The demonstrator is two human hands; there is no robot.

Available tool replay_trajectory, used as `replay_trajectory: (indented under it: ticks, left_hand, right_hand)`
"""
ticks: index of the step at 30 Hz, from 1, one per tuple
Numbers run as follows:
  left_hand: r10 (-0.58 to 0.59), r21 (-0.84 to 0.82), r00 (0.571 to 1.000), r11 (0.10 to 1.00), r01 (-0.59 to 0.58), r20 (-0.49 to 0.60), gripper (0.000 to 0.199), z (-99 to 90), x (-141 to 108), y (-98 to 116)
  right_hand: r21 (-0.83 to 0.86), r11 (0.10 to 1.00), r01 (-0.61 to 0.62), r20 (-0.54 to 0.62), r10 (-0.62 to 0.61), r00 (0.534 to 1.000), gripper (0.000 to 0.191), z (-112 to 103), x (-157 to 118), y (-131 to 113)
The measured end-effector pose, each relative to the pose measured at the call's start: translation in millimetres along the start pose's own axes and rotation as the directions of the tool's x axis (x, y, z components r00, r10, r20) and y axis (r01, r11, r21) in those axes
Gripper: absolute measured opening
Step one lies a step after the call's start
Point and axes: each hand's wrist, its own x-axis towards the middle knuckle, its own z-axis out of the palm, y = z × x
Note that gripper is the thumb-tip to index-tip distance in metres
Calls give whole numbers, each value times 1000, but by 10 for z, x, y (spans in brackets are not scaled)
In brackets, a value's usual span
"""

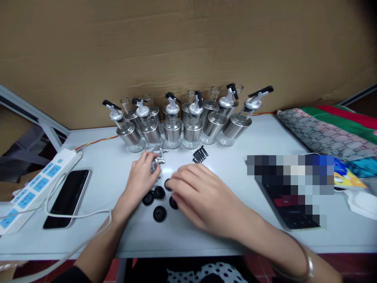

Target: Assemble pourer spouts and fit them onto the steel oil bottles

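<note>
My left hand (143,175) is closed around a silver pourer spout (159,161), its thumb and fingers curled about the piece. Just beyond the fingertips lies another silver spout (162,151). My right hand (203,196) is palm down, with curled fingers at a black round stopper (168,184) that they partly hide; they seem to pinch it. A second black stopper (173,202) shows under that hand's thumb side. Between the hands, several more black stoppers, one in front (159,214), lie on the grey table (188,241). Small black levers (200,154) are heaped behind my right hand.
Glass-and-steel bottles (172,131) stand in two rows at the back; the front row wears pourer tops, while several behind have bare necks. A phone (69,198) and a power strip (35,190) with a cable lie left. A dark tablet-like device (294,214) and patterned cloth (312,133) lie right.
</note>
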Motion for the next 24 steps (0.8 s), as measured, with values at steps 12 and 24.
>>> replay_trajectory:
  ticks: [12,24]
  left_hand:
    - [130,-173,972,971,-165,-196,16,24,-21,71]
    - [241,-113,894,946,-303,-377,17,54,-79,159]
  right_hand:
    - [-56,994,-99,200,108,974,18,258,-19,233]
    - [75,973,-219,43,217,975,16,236,-58,272]
